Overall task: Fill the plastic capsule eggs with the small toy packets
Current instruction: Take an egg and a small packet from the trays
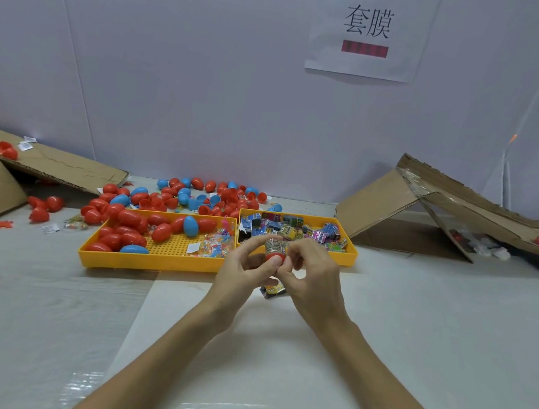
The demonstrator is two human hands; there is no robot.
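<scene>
Hands: left hand (243, 270) and right hand (316, 273) together, both pinching a red egg half (275, 257) above the bench (415, 315).
Packet: toy packet (274, 245) sticks out of its top.
Trays: left tray (145, 263) holds eggs (121, 240); right tray (350, 255), just beyond the hands, holds packets (292, 229).

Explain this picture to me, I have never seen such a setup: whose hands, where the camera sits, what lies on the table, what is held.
No machine here: a person works bare-handed, and the single camera sits on their head, looking forward and down. The left hand and right hand together pinch a red egg half with a toy packet poking out of its top. On the table stand two yellow trays: the left tray holds red and blue eggs, the right tray a heap of packets. More loose eggs lie behind them, one spare packet below the hands, and cardboard flaps at both sides.
</scene>
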